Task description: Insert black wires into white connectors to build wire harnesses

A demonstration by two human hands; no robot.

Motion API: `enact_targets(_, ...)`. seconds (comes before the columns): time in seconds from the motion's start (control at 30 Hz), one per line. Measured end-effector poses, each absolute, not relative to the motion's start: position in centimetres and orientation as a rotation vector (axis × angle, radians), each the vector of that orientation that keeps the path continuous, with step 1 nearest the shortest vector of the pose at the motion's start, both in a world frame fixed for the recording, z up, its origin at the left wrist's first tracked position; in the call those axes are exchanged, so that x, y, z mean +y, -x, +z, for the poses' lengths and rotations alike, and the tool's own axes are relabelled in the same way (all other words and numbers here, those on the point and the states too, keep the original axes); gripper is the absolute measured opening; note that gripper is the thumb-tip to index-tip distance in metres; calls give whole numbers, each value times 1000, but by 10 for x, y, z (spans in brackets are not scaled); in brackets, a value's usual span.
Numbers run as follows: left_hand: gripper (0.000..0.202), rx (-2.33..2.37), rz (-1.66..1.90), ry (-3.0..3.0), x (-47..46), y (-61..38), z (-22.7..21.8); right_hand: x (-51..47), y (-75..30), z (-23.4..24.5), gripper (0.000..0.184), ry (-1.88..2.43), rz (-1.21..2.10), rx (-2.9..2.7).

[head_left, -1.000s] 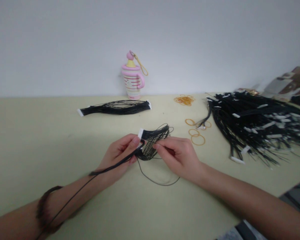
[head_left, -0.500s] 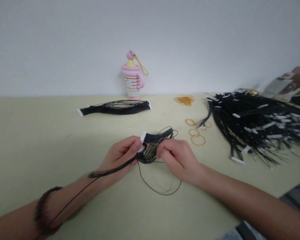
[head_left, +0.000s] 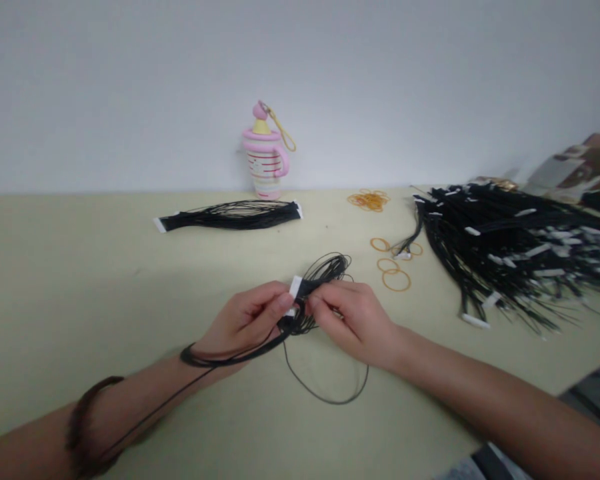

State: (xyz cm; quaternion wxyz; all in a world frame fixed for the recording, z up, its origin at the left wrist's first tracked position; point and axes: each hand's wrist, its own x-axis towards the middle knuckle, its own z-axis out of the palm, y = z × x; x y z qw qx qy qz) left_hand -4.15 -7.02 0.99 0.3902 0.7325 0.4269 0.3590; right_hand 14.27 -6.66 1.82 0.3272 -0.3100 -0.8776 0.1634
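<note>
My left hand (head_left: 243,320) and my right hand (head_left: 353,321) meet at the middle of the table, pinching a bundle of thin black wires (head_left: 307,300) between them. A white connector (head_left: 295,287) at the bundle's end stands just above my left fingers. Loose wire loops (head_left: 327,272) rise beyond my right fingers, and a long loop (head_left: 327,393) hangs onto the table below the hands. Several black strands run back over my left wrist (head_left: 195,357), and one continues along the forearm. A dark fuzzy band (head_left: 87,413) circles that forearm.
A tied black wire bundle (head_left: 227,215) with white ends lies at the back. A large heap of black wires (head_left: 510,247) with white connectors fills the right. Orange rubber bands (head_left: 369,200) lie between them, near a pink striped cup-shaped ornament (head_left: 265,153) against the wall.
My hands have drawn closer together. The white connector has shifted right and lower and now tilts, the bundle looks tighter, and the lower wire loop hangs nearer the table's front.
</note>
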Motion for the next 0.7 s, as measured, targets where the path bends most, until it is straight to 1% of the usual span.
enact_targets(0.2, 21, 1066, 907, -2052, -69, 41, 8, -69, -139, 12, 20, 775, 378, -2322)
enact_targets(0.47, 21, 1054, 904, -2028, -69, 41, 9, -68, -138, 9, 19, 758, 416, -2312)
enact_targets(0.6, 24, 1016, 893, -1763, -69, 41, 5, -67, -139, 13, 21, 752, 513, -2262)
enact_targets(0.7, 22, 982, 970, -1410, -68, 41, 5, -61, -144, 19, 24, 743, 718, -2217)
